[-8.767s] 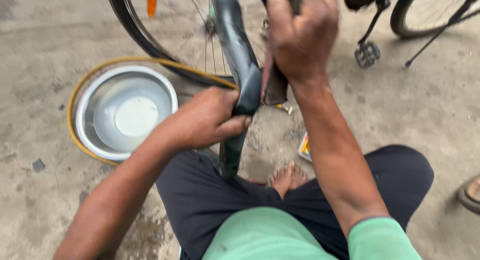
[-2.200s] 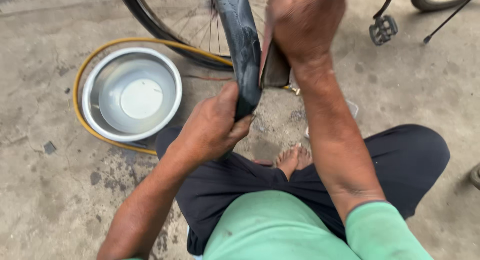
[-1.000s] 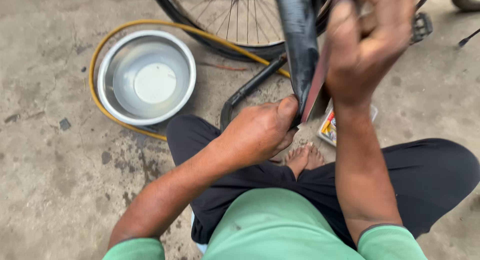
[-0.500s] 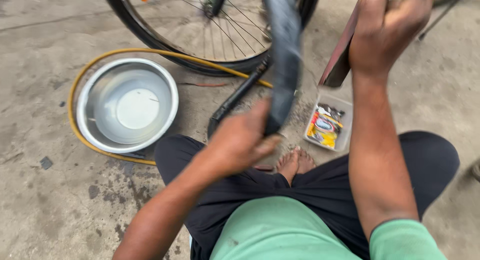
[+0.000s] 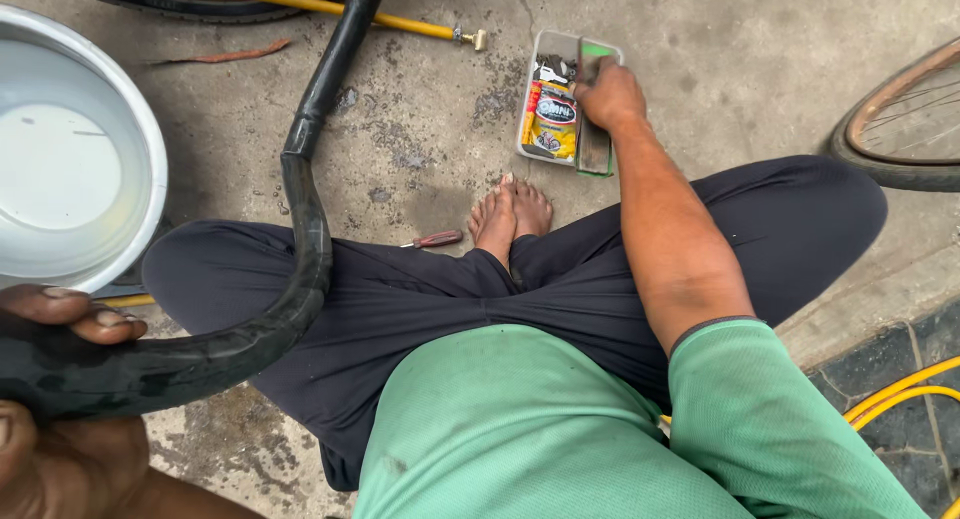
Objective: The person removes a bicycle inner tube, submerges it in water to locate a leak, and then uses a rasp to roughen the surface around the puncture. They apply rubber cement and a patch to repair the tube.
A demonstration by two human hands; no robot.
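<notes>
1. At the far left, the left hand is clamping its fingers around the black rubber inner tube, keeping it off the grey concrete floor.
2. Beside it, the round metal basin of water is standing.
3. Further right, the right hand is reaching into the small clear plastic tray, fingers closing on a flat dark tool.

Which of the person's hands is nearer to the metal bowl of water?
Left. The left hand grips the black inner tube right below the bowl's rim; the right hand is far across, at the small tray.
</notes>
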